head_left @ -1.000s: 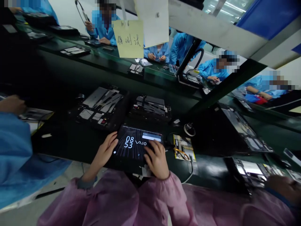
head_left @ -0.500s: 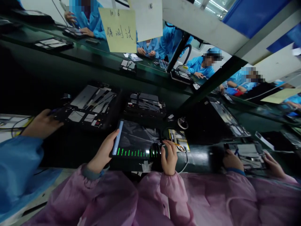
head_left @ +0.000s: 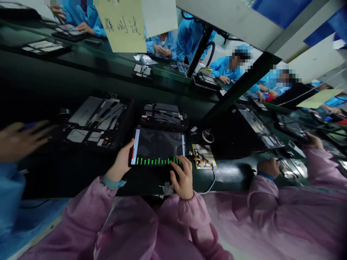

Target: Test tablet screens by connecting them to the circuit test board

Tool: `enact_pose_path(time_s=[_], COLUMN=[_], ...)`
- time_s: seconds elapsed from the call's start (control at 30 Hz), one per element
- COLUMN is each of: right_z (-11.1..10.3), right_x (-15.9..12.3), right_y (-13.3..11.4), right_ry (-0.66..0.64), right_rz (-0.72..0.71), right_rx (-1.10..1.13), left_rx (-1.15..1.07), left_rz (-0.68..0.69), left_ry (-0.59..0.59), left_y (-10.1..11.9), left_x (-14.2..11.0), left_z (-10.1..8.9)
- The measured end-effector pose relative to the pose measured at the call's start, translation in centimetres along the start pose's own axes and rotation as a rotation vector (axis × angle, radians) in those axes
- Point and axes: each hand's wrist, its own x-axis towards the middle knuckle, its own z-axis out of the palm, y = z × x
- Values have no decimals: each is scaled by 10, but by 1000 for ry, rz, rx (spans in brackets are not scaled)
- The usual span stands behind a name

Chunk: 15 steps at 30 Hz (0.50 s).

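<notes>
Dark green counter (head_left: 70, 173): our left hand (head_left: 120, 160) grips tablet (head_left: 157, 146) by left edge; right hand (head_left: 182, 178), fingers spread, rests on near edge by green bars (head_left: 157, 161); circuit board (head_left: 203, 156) just right.

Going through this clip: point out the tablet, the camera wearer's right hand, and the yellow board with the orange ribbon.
Tablet (head_left: 157, 146): head view, on its dark screen.
Right hand (head_left: 183, 178): head view, on the back of the hand.
Yellow board (head_left: 203, 156): head view, on its middle.

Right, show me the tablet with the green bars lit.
The tablet gripped by the left hand, touched by the right hand; no other shows bars.
</notes>
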Motion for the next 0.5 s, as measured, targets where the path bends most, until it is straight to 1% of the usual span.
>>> enact_pose_path(time_s=[0.17,0.3,0.37,0.43,0.5], right_z=[15,21,20,14,1], right_x=[5,10,10,6,-2], right_y=[-4,-8,-10,-8,3], right_ry=[-42,-78,-93,-53,55], right_rz=[-24,-41,-44,-18,50], right_rx=[-17,-18,-28,-20,-9], left_rx=[-11,-9,1,30,100], left_rz=[4,2,-4,-2,25], left_ry=[8,13,23,39,105], left_y=[-5,-4,-3,-4,-6], left_x=[3,2,3,5,8], left_z=[-3,-1,0,-2,-7])
